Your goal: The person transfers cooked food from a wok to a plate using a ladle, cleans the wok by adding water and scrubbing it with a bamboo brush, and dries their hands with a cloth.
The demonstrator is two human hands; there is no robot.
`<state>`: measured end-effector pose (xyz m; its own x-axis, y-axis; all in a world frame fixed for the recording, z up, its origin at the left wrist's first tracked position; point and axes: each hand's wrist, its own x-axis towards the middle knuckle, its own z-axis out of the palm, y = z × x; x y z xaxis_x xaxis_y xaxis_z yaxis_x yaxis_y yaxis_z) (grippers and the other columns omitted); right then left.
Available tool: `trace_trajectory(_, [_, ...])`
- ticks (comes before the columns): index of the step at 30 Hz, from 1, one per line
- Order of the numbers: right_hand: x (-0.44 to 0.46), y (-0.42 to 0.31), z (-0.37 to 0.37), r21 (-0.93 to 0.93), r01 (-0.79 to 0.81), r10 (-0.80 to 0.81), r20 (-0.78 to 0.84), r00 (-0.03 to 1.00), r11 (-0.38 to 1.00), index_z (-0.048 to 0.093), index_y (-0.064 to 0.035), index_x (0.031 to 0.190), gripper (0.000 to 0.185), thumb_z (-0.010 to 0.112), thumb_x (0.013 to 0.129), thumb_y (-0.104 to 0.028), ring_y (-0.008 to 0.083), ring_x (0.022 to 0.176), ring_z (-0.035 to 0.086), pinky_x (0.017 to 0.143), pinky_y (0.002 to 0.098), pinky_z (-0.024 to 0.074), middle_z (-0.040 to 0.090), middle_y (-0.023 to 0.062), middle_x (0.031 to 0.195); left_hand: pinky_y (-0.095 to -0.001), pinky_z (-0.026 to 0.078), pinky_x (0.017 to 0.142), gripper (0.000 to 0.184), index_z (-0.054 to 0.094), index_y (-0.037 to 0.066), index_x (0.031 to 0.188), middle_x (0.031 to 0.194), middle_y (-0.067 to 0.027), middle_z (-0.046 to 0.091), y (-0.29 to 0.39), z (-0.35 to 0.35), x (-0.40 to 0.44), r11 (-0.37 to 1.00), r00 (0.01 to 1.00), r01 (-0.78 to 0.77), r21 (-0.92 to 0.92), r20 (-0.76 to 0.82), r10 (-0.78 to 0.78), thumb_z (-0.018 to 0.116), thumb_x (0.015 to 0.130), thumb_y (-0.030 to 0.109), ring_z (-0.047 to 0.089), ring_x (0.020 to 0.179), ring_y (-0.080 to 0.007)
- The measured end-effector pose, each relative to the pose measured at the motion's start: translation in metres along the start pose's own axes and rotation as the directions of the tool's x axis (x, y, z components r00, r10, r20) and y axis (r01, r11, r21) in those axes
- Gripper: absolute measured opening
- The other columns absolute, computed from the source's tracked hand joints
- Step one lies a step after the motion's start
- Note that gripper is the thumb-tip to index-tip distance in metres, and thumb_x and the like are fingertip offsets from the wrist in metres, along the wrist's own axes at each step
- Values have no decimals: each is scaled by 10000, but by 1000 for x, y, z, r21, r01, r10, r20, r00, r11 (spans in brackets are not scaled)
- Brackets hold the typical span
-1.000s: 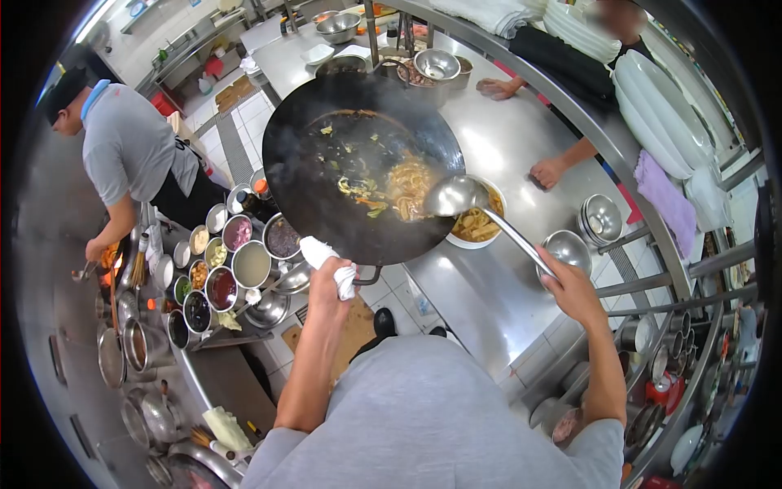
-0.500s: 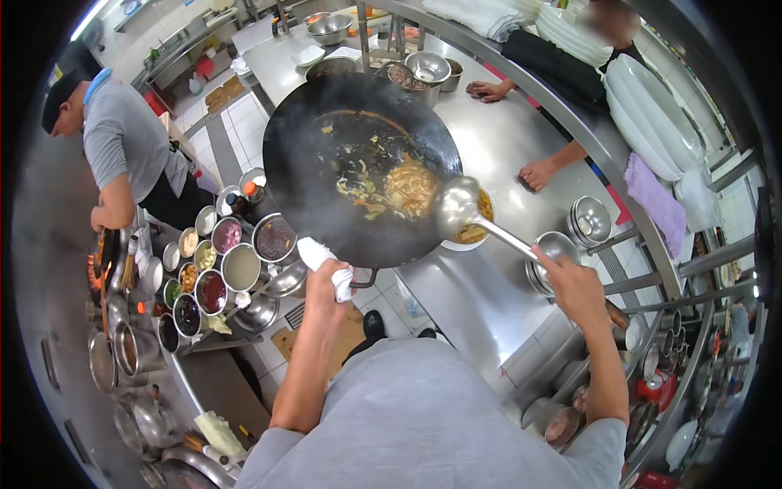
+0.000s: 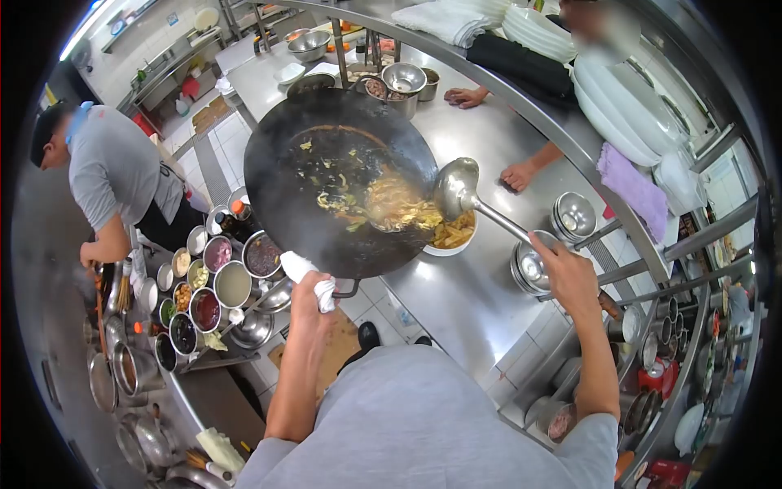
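My left hand (image 3: 311,295) is closed round a folded white cloth (image 3: 298,267) at the near handle of a large black wok (image 3: 301,236). Steam rises from noodles (image 3: 395,200) and vegetable bits lying toward the wok's right side. The wok's right rim hangs over a white bowl (image 3: 446,252) with yellowish food in it. In my right hand (image 3: 568,277) is the long handle of a metal ladle (image 3: 456,189). The ladle's head is just right of the wok's rim, above the bowl's far side.
The bowl stands on a steel counter (image 3: 481,306). Across it rest a person's hands (image 3: 516,176). Metal bowls (image 3: 575,215) are stacked at right, beneath a shelf with white plates (image 3: 538,33). Ingredient pots (image 3: 233,284) stand at left, near a co-worker (image 3: 122,167).
The ladle head has lifted away from the wok's rim. Noodles have shifted right, toward the rim above the bowl. The whole view has shifted slightly, and the co-worker at left has changed posture.
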<state>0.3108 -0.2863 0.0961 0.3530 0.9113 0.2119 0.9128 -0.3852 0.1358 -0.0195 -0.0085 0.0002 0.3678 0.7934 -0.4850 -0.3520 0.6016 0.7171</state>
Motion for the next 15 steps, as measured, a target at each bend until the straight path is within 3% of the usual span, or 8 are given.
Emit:
trace_trajectory(6, [7, -15, 16, 22, 7, -7, -18, 1000, 1000, 520, -272, 1372, 617, 538, 801, -41, 269, 581, 608, 557, 389, 513, 589, 97, 800, -292, 409, 427, 102, 517, 46, 837, 690, -92, 590, 0, -8, 6, 998, 999, 1, 68, -34, 1, 567, 758, 88, 573, 560, -183])
trace_trajectory(15, [6, -10, 14, -14, -12, 11, -32, 999, 1000, 536, -293, 1356, 611, 549, 799, -42, 264, 583, 618, 558, 382, 516, 598, 105, 823, -286, 419, 418, 79, 517, 49, 838, 690, -103, 598, 5, -11, 6, 999, 999, 32, 7, -11, -32, 546, 785, 100, 578, 547, -179])
